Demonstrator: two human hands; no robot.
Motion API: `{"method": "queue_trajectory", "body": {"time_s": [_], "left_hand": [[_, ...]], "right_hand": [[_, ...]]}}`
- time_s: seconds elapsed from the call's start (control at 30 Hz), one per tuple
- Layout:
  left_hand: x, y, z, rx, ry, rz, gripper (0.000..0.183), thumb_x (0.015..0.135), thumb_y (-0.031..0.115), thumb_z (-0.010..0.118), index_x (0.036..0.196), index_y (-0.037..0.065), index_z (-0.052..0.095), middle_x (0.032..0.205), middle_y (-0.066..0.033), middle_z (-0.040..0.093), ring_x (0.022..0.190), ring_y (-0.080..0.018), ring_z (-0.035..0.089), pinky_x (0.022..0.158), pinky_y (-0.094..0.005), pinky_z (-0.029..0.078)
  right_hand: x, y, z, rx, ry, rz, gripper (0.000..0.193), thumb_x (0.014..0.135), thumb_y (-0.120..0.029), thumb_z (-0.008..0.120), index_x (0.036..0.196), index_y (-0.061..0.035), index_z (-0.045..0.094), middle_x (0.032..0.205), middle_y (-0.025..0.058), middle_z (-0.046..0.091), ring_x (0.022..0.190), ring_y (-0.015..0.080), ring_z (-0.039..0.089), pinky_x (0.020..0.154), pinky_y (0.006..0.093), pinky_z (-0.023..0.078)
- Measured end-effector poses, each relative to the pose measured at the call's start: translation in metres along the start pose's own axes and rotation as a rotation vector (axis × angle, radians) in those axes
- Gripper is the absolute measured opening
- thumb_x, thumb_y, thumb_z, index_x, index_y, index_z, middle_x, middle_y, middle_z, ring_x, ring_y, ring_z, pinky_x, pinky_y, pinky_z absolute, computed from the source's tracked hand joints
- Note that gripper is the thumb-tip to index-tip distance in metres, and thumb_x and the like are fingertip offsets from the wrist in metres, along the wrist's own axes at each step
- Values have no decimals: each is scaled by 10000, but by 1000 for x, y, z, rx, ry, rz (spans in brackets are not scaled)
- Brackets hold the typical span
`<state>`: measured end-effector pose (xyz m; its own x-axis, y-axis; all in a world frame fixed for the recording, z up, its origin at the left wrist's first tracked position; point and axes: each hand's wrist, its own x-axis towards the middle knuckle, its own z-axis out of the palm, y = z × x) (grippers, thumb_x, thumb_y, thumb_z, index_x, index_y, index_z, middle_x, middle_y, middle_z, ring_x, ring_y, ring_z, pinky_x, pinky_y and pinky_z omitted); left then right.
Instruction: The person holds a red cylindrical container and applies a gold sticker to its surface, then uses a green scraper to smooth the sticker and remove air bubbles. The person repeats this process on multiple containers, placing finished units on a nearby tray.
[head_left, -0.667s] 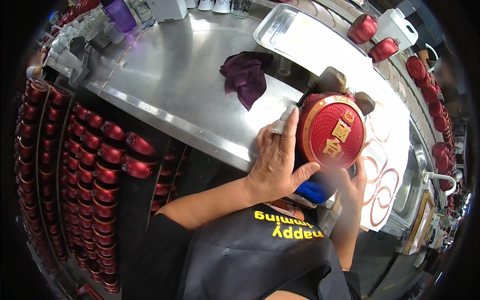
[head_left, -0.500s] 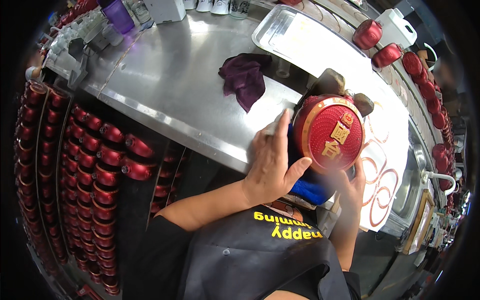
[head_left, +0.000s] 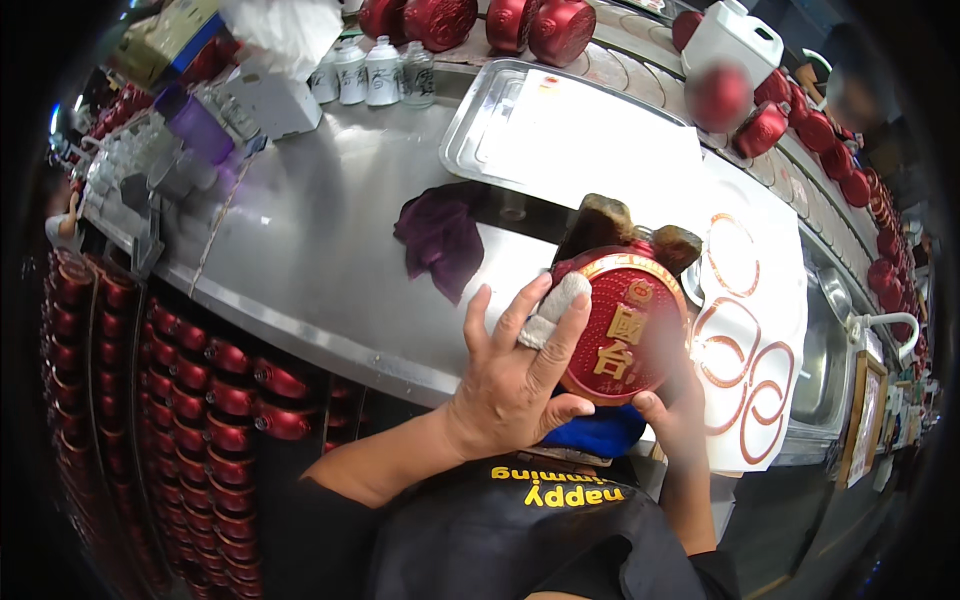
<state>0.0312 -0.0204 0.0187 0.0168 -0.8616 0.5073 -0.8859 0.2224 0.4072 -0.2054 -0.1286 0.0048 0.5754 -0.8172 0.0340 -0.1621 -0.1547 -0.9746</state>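
A round, flat red bottle (head_left: 625,335) with a gold rim and raised gold characters rests in front of me, its neck between two brown padded supports (head_left: 676,249). My left hand (head_left: 505,385) is at the bottle's left edge, with a folded white cloth (head_left: 558,310) between its fingers pressed on the rim. My right hand (head_left: 680,400), blurred, grips the lower right edge, thumb at the front. Beneath the bottle lies a blue cloth (head_left: 598,432). Red and gold ring-shaped bands (head_left: 770,400) lie on white paper to the right.
A crumpled purple cloth (head_left: 440,240) lies on the steel table (head_left: 320,230). Behind it are a metal tray (head_left: 470,125) with white paper and several small bottles (head_left: 382,72). More red bottles (head_left: 560,30) line the far conveyor; others are stacked at left (head_left: 210,430). A sink (head_left: 828,345) is at right.
The view has shifted, so the table's things sit further left and lower. The bottle's face has turned more upright. The white cloth in my left hand now shows at the rim.
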Motion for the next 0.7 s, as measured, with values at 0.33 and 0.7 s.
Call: {"method": "queue_trajectory", "body": {"time_s": [0.33, 0.7], "left_hand": [[106, -32, -11, -78, -277, 340, 781, 1062, 660, 278, 1469, 63, 574, 1280, -97, 709, 1424, -293, 491, 1228, -609, 129], [94, 29, 21, 51, -393, 739, 624, 995, 525, 535, 1411, 64, 590, 758, -25, 688, 1429, -248, 478, 1242, -642, -4]], "right_hand": [[2, 2, -8, -85, -36, -47, 961, 834, -419, 846, 1542, 49, 393, 1455, 233, 533, 1368, 362, 498, 1152, 441, 371], [-25, 23, -39, 135, 205, -34, 534, 1002, -10, 603, 1506, 59, 442, 1421, 186, 612, 1240, 215, 622, 1055, 335, 493]]}}
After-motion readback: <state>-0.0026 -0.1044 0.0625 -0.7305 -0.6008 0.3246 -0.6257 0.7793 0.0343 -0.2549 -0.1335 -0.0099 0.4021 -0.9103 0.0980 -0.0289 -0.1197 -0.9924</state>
